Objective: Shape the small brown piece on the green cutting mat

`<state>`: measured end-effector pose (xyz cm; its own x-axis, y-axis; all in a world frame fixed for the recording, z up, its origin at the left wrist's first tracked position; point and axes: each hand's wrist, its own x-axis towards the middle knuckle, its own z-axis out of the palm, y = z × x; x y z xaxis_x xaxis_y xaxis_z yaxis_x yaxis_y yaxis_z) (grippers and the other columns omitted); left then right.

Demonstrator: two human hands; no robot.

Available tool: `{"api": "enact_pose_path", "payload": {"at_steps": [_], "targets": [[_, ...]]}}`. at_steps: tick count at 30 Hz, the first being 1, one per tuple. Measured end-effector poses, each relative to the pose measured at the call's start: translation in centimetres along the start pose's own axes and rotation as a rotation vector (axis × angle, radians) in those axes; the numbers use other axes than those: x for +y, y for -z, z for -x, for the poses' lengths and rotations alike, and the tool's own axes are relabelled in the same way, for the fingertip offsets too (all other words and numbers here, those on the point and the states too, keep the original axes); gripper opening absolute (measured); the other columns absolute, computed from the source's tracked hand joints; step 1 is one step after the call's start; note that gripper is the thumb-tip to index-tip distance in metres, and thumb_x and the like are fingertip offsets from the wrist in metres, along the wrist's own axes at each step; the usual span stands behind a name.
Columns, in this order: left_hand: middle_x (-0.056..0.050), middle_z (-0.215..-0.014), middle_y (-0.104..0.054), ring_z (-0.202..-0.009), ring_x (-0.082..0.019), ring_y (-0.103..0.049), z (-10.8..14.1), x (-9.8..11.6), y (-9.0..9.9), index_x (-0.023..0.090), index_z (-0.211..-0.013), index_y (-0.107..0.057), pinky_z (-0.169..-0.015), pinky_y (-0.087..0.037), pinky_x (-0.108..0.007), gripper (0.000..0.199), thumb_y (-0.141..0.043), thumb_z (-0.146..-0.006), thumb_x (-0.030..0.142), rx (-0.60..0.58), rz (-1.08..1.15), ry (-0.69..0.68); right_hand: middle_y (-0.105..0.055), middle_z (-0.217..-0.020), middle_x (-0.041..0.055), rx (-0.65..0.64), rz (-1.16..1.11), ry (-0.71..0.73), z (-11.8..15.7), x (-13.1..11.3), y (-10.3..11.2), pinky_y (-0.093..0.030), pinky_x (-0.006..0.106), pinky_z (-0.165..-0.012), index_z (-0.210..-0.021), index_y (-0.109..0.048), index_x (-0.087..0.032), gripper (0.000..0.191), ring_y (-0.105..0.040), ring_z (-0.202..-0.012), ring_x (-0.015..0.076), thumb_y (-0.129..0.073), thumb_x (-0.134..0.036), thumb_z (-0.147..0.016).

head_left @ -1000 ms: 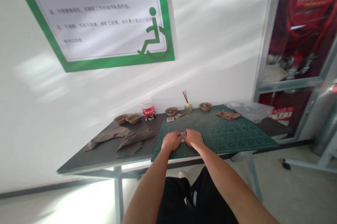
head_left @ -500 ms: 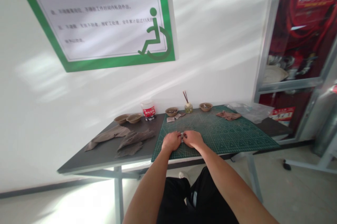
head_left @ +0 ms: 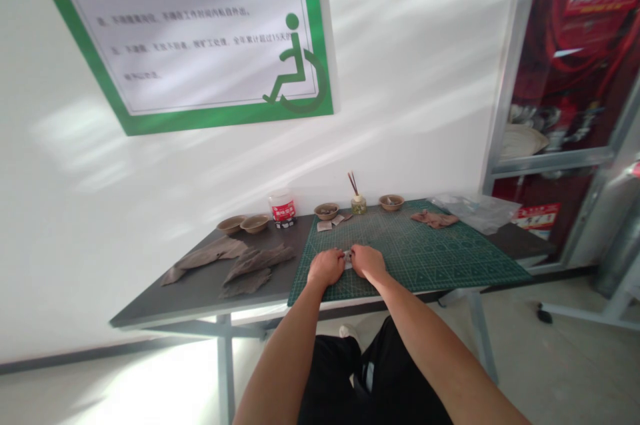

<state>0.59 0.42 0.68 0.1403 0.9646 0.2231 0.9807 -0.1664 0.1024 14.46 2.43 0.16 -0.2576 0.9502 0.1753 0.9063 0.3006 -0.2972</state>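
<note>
Scrap (head_left: 347, 256), pale, pinched between curled left hand (head_left: 326, 268) and right hand (head_left: 367, 262); gridded green cutting mat (head_left: 440, 258) beneath.

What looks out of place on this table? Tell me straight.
A crumpled clear plastic bag lies at the far right corner of the green cutting mat, partly over the mat's edge onto the table. It looks dropped there rather than set out. Nothing looks spilled.

Workshop room with green cutting mat (head_left: 440, 258)
</note>
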Motion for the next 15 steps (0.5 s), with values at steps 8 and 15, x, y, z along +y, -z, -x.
{"api": "enact_pose_path", "payload": {"at_steps": [8, 15], "targets": [[0.003, -0.119, -0.054, -0.114, -0.017, -0.044, 0.10, 0.05, 0.16, 0.030, -0.105, -0.059, -0.095, -0.034, -0.028, 0.034, -0.034, -0.082, 0.030, 0.010, 0.013, -0.015, -0.063, -0.095, 0.0055, -0.007, -0.017, 0.110, 0.47, 0.18, 0.47, -0.035, 0.026, -0.073, -0.095, -0.060, -0.024, 0.034, -0.055, -0.091, 0.0175, -0.032, -0.040, -0.084], [0.002, -0.120, -0.054, -0.111, -0.018, -0.046, -0.03, -0.06, -0.05, 0.029, -0.104, -0.060, -0.093, -0.035, -0.029, 0.034, -0.035, -0.081, 0.031, 0.012, 0.012, 0.009, -0.062, -0.089, 0.0093, 0.026, -0.013, 0.045, 0.72, -0.01, 0.23, -0.035, 0.028, -0.071, -0.095, -0.057, -0.018, 0.035, -0.056, -0.087, 0.0199, -0.037, -0.043, -0.081]]}}
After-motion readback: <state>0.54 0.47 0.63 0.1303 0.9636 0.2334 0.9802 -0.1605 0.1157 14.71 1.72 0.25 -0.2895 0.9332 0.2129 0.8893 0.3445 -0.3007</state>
